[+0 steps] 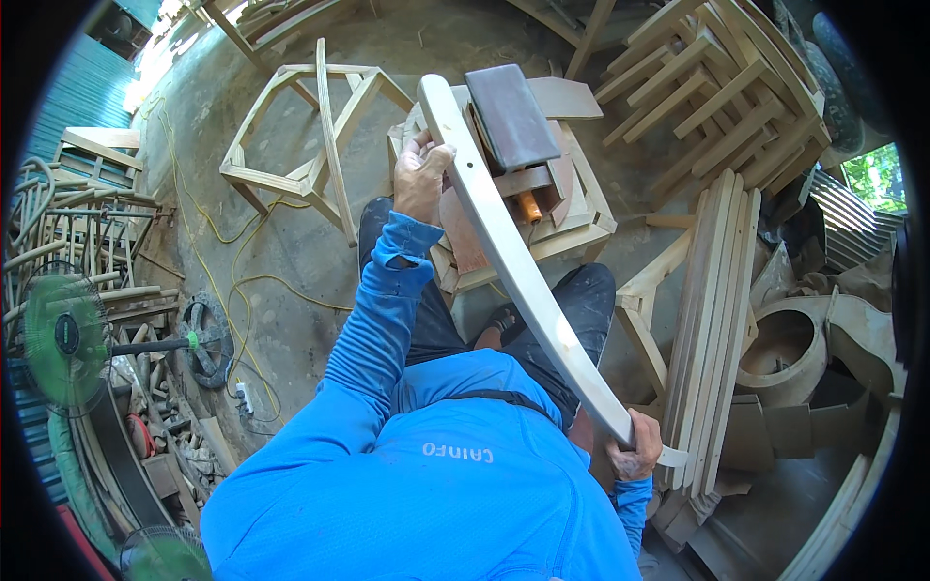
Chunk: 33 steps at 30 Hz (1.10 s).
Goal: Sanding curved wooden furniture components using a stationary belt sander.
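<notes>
A long, pale, gently curved wooden piece [518,266] with a small dark hole near its far end lies slantwise across my lap. My left hand [423,177] is closed on its left edge near the far end, fingers partly hidden by the wood. At the near right end, my right hand [636,448] wraps round the piece, and a short tip sticks out past it. Just right of the far end stands a boxy tool with a flat brown top [513,116] and an orange part [530,206] below. It rests on a wooden frame [591,208] before my knees.
An unfinished wooden frame [281,181] stands at the far left, near a yellow cord [176,174]. Long pale boards [712,329] lean at the right. Wooden frames [717,92] pile up at the far right. Green fans [66,332] and scrap wood [189,441] line the left.
</notes>
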Motion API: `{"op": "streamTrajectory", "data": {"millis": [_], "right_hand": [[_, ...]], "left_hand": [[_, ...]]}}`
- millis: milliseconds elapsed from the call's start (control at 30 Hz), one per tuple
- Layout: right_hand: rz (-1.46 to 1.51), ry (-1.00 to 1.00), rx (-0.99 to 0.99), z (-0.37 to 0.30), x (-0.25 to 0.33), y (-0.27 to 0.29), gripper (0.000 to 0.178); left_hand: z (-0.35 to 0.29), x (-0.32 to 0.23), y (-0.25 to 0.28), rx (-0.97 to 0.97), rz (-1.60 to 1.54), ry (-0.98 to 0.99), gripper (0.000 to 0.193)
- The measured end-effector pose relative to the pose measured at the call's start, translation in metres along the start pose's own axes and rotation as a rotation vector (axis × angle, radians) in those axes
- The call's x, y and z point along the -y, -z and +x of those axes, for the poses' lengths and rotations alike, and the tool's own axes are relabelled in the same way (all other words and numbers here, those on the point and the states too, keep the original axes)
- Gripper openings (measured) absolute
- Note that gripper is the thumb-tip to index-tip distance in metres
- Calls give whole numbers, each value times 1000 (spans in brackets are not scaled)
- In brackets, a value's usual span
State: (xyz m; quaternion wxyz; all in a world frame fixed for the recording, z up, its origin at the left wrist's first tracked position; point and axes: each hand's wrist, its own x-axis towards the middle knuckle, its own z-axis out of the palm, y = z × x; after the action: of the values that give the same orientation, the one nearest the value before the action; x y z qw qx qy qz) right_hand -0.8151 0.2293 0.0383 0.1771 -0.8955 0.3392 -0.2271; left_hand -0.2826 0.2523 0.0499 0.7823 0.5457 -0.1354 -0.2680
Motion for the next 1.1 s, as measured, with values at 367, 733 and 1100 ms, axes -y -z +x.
{"op": "streamTrajectory", "data": {"millis": [367, 733, 1100], "right_hand": [[566, -432, 185, -10, 1, -2, 43], [1126, -915, 563, 7, -27, -34, 51], [944, -939, 595, 86, -13, -72, 57]], "left_hand": [[25, 24, -56, -75, 570, -219, 89], [79, 81, -104, 132, 1751, -186, 92], [185, 70, -88, 134, 1761, -204, 90]]}}
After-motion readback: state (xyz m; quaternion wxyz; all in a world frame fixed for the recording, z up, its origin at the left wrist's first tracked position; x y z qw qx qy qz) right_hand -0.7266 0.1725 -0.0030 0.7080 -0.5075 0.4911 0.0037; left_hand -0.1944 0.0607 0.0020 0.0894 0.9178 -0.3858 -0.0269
